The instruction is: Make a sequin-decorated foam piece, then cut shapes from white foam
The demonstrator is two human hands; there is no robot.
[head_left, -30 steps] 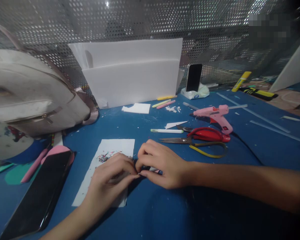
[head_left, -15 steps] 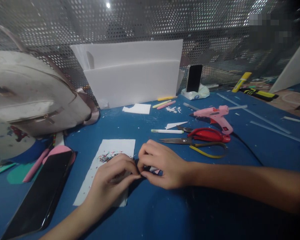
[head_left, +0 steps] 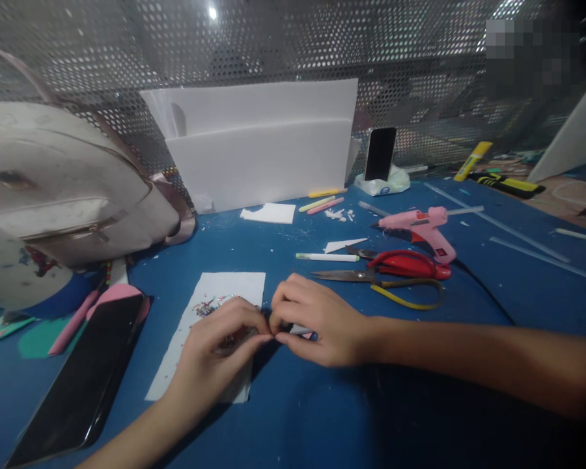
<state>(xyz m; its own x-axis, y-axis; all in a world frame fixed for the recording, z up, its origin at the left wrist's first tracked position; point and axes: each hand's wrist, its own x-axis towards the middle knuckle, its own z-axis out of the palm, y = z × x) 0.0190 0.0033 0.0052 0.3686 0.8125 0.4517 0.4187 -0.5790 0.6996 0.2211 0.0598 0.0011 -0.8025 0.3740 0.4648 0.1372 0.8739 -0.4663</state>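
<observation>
**Caution: Loose Bits**

At lower centre, the bare left hand (head_left: pixel 208 345) and bare right hand (head_left: pixel 320 319) meet, fingers curled; whether they grip anything cannot be told. Left-hand drag across the white rectangular paper sheet (head_left: pixel 229 284) could scatter its tiny multicoloured bits (head_left: pixel 206 307).

2 hands (head_left: pixel 317 319), 2 phones (head_left: pixel 380 154), 1 backpack (head_left: pixel 73 172), 1 glue gun (head_left: pixel 422 229), 1 pair of yellow-handled scissors (head_left: pixel 370 276).

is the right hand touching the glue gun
Apart. In the head view, scissors and blue table show between the right hand and the glue gun.
</observation>
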